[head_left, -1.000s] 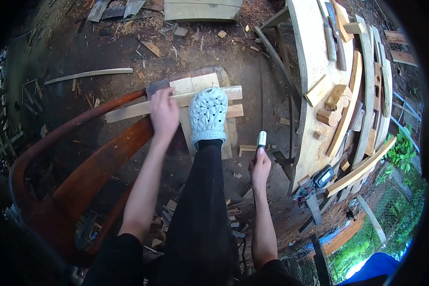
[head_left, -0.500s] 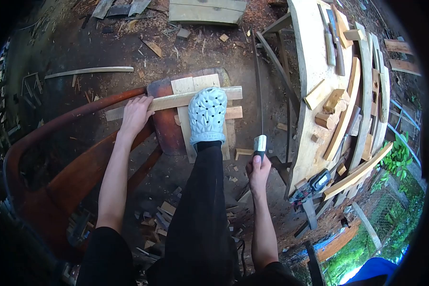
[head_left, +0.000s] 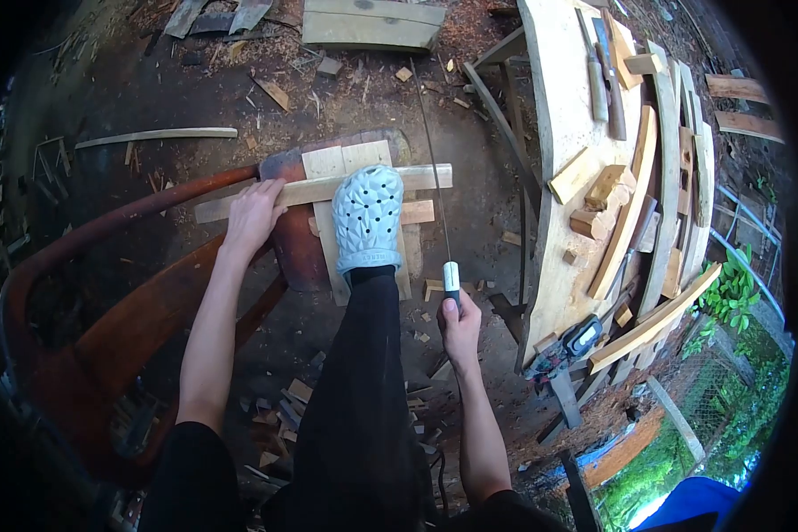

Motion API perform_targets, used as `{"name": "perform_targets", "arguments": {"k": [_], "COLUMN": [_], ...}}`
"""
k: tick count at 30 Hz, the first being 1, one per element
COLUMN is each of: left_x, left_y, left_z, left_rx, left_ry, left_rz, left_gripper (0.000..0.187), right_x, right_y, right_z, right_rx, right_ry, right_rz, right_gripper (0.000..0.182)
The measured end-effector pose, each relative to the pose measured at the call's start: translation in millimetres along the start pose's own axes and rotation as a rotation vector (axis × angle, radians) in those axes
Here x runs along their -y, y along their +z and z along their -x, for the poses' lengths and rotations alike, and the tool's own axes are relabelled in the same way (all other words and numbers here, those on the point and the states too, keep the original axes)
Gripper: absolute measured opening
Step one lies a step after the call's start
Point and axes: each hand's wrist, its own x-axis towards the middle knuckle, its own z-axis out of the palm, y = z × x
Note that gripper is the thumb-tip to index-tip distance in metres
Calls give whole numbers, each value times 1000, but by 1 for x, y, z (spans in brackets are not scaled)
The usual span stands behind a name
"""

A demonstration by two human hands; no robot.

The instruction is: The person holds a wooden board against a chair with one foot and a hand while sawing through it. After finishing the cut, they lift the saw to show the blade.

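Note:
My left hand (head_left: 252, 215) is wrapped over the left part of a long wooden strip (head_left: 315, 190). A foot in a pale clog (head_left: 369, 217) presses on the strip, which lies across flat boards (head_left: 328, 164) on a reddish-brown chair (head_left: 293, 230). In my right hand (head_left: 459, 330) is the white and black handle of a handsaw (head_left: 451, 279). Its thin blade points away from me and crosses the strip near its right end. Just below the strip, a shorter wood piece (head_left: 418, 212) sticks out to the right of the clog.
At right stands a workbench (head_left: 541, 106) with chisels (head_left: 598, 89), cut blocks (head_left: 607, 199), curved wooden pieces (head_left: 629, 213) and a power tool (head_left: 569, 346). Wood scraps (head_left: 284, 417) and shavings litter the ground. A thick plank (head_left: 372, 24) lies at the far side.
The saw in my right hand has moved left, from beside the strip's right end to across it. My left hand and the foot keep their hold on the strip.

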Motion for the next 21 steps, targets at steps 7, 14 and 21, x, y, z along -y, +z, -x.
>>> {"name": "perform_targets", "arguments": {"k": [7, 14, 21], "left_x": [17, 10, -87], "left_y": [1, -12, -2], "left_z": [6, 1, -25], "left_rx": [-27, 107, -247], "left_ry": [-7, -102, -25], "left_rz": [-42, -19, 137], "left_gripper": [48, 48, 41], "right_x": [-15, -33, -44], "right_y": [2, 4, 9], "right_z": [-5, -1, -7], "right_rx": [-1, -31, -9], "right_ry": [2, -36, -56], "right_rz": [45, 57, 63], "right_gripper": [54, 54, 48]}}
